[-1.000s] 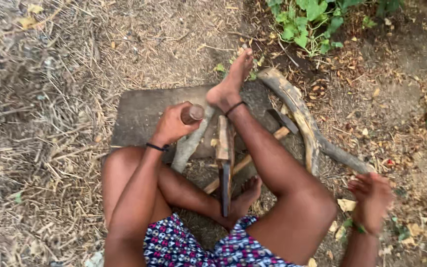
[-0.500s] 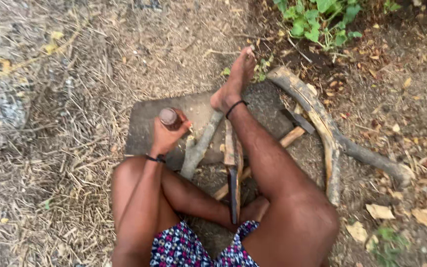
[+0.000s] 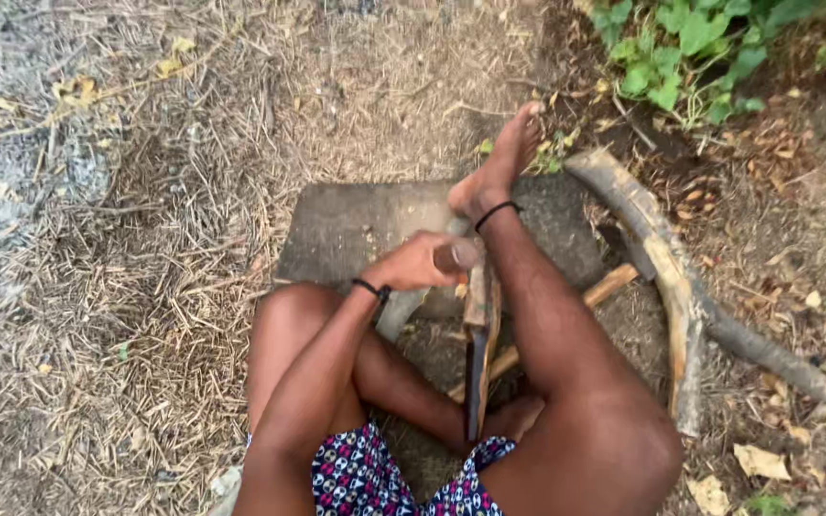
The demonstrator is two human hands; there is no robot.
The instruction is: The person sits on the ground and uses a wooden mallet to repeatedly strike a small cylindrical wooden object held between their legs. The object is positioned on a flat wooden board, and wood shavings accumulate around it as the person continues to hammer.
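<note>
While dry straw (image 3: 97, 315) covers the ground at left, the left hand (image 3: 418, 263), grip closed around a brown wooden handle (image 3: 456, 255), sits over a flat grey stone slab (image 3: 346, 225). Just right, an upright wood piece (image 3: 478, 325) stands between the legs; a curved log (image 3: 666, 277) lies farther right. Right hand out of view.

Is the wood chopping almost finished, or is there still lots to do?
Not finished, it seems. Done: pale chips lie on the flat slab. In hand: the left hand grips a round tool handle over a stick standing between the legs; the right hand is out of view. Left: the curved log and the pale stick beside it look uncut.
</note>
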